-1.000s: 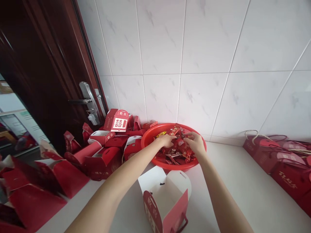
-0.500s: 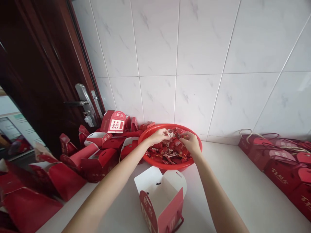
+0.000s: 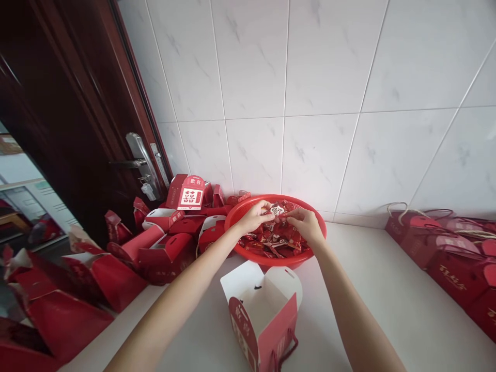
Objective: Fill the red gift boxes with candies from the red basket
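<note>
Over a red plastic basket (image 3: 237, 214) full of red-wrapped candies (image 3: 271, 238), both my hands are close together. My left hand (image 3: 256, 215) pinches a red candy packet (image 3: 277, 210) with a white label bearing dark characters. My right hand (image 3: 308, 225) has its thumb and fingers closed on red wrapping at the packet's right side; whether this is the same packet or another one I cannot tell. Nearer to me, between my forearms, stands an open gift box (image 3: 277, 330), pink-red outside and white inside, with its flaps up and a dark red cord handle.
Several red boxes (image 3: 165, 256) crowd the left side, one with a white double-happiness label (image 3: 191, 197). A row of red boxes with cord handles (image 3: 451, 276) lines the right. Behind are a tiled wall (image 3: 321, 150) and a dark door with a metal handle (image 3: 140, 155).
My right hand has come up and left toward my left hand, bringing the fingertips closer together. The labelled packet now shows more fully between them. The whole view has shifted slightly.
</note>
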Motion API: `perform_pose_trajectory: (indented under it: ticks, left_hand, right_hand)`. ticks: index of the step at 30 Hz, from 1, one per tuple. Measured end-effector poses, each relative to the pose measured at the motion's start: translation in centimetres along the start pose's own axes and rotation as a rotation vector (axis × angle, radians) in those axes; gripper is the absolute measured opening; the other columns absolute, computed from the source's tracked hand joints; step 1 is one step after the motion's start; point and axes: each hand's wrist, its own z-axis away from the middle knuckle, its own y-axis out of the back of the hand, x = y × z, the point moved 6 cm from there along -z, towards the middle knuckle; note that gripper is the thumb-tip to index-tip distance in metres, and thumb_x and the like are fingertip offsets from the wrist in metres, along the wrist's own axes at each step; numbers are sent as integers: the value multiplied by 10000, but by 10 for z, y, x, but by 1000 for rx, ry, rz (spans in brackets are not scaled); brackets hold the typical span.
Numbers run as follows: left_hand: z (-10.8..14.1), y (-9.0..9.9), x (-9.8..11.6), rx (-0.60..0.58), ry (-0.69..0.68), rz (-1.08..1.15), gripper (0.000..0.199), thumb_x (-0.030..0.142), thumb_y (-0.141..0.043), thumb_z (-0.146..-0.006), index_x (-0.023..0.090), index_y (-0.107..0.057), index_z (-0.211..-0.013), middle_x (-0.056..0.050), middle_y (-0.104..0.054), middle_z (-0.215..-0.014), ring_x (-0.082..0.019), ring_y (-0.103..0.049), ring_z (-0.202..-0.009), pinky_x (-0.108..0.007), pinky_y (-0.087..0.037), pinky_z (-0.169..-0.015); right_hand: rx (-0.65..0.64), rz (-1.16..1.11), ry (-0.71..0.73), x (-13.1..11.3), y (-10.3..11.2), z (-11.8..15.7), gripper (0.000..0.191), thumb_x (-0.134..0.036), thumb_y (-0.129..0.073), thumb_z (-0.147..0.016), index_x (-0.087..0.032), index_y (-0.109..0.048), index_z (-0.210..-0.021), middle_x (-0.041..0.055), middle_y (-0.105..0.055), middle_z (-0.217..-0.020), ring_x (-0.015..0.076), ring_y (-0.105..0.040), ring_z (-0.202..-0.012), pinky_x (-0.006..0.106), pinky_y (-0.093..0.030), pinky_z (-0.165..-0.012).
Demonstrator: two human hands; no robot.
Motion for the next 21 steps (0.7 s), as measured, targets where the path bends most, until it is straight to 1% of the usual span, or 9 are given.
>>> perform_pose_trajectory:
  ticks: [2, 5, 8, 12, 15, 16, 18, 19, 21]
  left_hand:
    - [1, 1, -1, 23, 12, -24, 337, 252, -717, -808, 183, -562, -1099, -75, -675, -1150, -196, -703, -932, -349, -542, -842]
    - [1, 4, -2, 72, 20, -117, 468, 227, -701, -811, 203, -560, -1257, -113, -571, -1410, -249, -653, -1144, -372, -542, -914]
    - [-1, 7, -4, 100, 22, -243, 485, 175, -651, -810, 226, -591, -1289, -82, -541, -1471, -256, -573, -1276, -379, -497, -1013]
    - [-3, 1, -5, -2, 54, -313, 351, 173, -552, -824, 206, -706, -1137, -60, -684, -1280, -223, -618, -1186, -347, -460, -1034]
    - [1, -6, 3, -66, 37, -326, 229, 294, -559, -851, 179, -743, -923, -46, -741, -1036, -220, -644, -1016, -323, -484, -915]
    - [2, -9, 6, -88, 19, -338, 240, 353, -574, -857, 171, -732, -854, -37, -730, -919, -210, -639, -913, -312, -488, -832]
    - [6, -17, 12, -136, -26, -375, 329, 454, -594, -859, 161, -681, -739, 1, -619, -679, -166, -558, -693, -283, -436, -661]
    - [7, -19, 15, -152, -47, -392, 366, 485, -596, -859, 160, -652, -700, 22, -541, -604, -142, -493, -618, -272, -391, -602]
    - [9, -22, 19, -159, -80, -404, 404, 503, -589, -864, 159, -602, -653, 44, -437, -548, -112, -393, -553, -260, -322, -546]
  right_hand:
    - [34, 1, 9, -1, 3, 0, 85, -273, -632, -708, -206, -680, -727, 47, -728, -764, 219, -669, -736, 330, -505, -662]
    - [34, -19, 0, -1, 3, 1, 115, -318, -653, -699, -205, -665, -695, 40, -702, -716, 214, -645, -687, 335, -487, -639]
    - [35, -75, 8, -1, 3, 0, 177, -377, -691, -694, -205, -650, -687, 38, -688, -705, 214, -633, -672, 341, -482, -633]
    - [42, -145, 16, 1, 4, -2, 255, -440, -743, -669, -208, -641, -690, 39, -686, -707, 216, -642, -691, 336, -494, -636]
    - [34, -150, 7, 2, 4, -3, 256, -438, -745, -665, -204, -647, -706, 38, -690, -705, 210, -646, -696, 324, -500, -628]
    - [25, -146, 6, 2, 3, -3, 253, -432, -745, -665, -202, -651, -712, 39, -696, -711, 207, -647, -697, 321, -502, -626]
    - [7, -142, 9, 2, 2, -3, 249, -422, -749, -662, -198, -654, -718, 43, -707, -728, 205, -648, -701, 320, -506, -630]
    - [1, -144, 11, 1, 2, -3, 251, -421, -752, -661, -197, -653, -717, 45, -709, -733, 204, -649, -704, 322, -509, -638]
    - [-3, -159, 13, -1, 2, -2, 261, -426, -760, -662, -198, -648, -718, 47, -712, -743, 205, -654, -717, 327, -516, -661]
